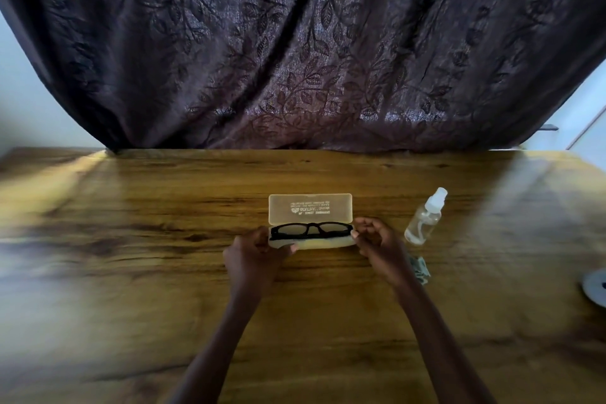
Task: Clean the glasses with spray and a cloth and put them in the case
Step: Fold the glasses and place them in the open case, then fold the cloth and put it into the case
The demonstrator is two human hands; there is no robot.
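Black-framed glasses [311, 229] lie folded in the tray of a translucent yellowish case [323, 243] whose lid [310, 208] stands open toward the curtain. My left hand [254, 256] grips the left end of the case and the glasses. My right hand [377, 244] pinches the right end of the glasses at the case's edge. A clear spray bottle [424, 218] with a white cap stands tilted just right of the case. A grey-green cloth [420, 269] lies crumpled behind my right wrist, partly hidden.
The wooden table [164, 239] stretches wide on both sides. A dark leaf-patterned curtain [295, 59] hangs along the table's far edge. A round grey object [595, 287] sits at the right edge of the view.
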